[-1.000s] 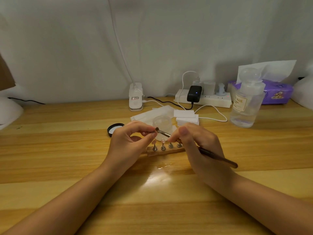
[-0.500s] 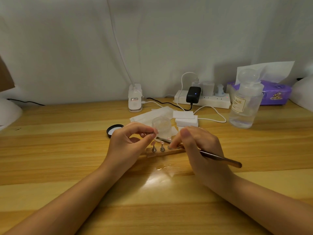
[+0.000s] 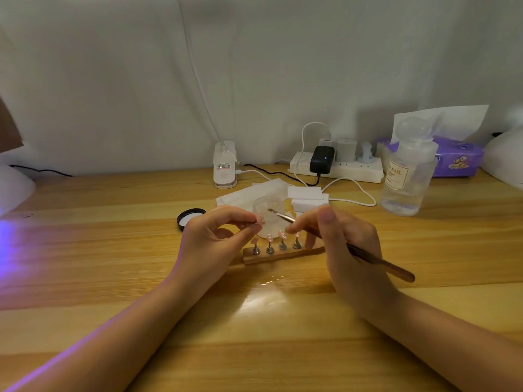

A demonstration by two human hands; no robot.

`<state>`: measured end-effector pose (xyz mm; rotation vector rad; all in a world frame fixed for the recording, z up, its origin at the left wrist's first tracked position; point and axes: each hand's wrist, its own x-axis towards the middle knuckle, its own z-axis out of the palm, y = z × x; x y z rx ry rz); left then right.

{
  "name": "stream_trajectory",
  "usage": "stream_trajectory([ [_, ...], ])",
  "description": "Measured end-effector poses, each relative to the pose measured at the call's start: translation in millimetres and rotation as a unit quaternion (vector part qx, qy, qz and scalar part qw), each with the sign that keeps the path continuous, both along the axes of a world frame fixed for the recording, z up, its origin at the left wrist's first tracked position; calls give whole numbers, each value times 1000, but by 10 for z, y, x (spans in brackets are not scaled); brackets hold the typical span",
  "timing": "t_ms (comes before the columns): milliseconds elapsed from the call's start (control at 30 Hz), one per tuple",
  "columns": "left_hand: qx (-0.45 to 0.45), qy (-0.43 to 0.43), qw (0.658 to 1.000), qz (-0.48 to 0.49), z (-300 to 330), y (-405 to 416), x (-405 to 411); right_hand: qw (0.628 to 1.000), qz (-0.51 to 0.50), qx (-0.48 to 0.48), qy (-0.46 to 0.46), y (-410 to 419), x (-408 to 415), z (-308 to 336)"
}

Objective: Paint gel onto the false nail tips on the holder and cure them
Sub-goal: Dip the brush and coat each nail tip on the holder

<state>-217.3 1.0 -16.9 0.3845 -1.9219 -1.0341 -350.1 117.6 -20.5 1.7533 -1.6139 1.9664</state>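
While my left hand [image 3: 215, 239] pinches one nail tip [image 3: 261, 221] between thumb and forefinger, my right hand [image 3: 339, 244] holds the brush [image 3: 365, 256] like a pen, bristle end lifted over the open jar [image 3: 267, 210]. Both hands are closed on what they hold.

Handling, as I judge it: a tip is thin, light plastic, springy and smooth, so it can flick out of a pinch. Grip it by the side edges or the root, leaving the upper face free for gel. Wet gel smears at a touch; do not handle a painted face before curing.

Location: the holder [image 3: 283, 254], a wooden bar, lies just near of the jar, between my hands. Four metal stands are visible on it, each carrying a pink tip; its right end is hidden behind my right hand.

Containers:
- Jar: clear, lid off. Contents look clear or pale; level cannot be read.
- Lid [image 3: 190, 217]: black, lying just left of the jar, inner face up.
- Bottle [image 3: 407, 176]: clear pump type, far right, partly filled with clear liquid.
- Tissue box [image 3: 458, 159]: purple, behind the bottle, one sheet raised.
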Motion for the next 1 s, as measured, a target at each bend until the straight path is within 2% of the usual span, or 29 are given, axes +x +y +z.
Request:
stream_trajectory([
  [100, -43, -8, 999, 10, 16, 6, 3, 997, 26, 12, -66, 15, -18, 26],
  [200, -59, -3, 998, 12, 44, 32, 1, 1000, 7, 15, -13, 11, -26, 70],
  [400, -103, -14, 993, -57, 95, 101, -22, 992, 8, 59, 112, 3, -12, 81],
  [533, -89, -11, 992, -90, 96, 117, -16, 991, 15, 44, 128, -6, -20, 72],
  [733, -89, -33, 992, -86, 105, 100, -4, 993, 12, 46, 108, -3, -57, 128],
  [867, -126, -109, 986, -28, 113, -12, 87, 994, -10, 87, 60, 40, -251, 195],
  [1000, -129, -203, 971, -5, 64, -74, 147, 982, -35, 155, 100, 79, -431, 170],
])
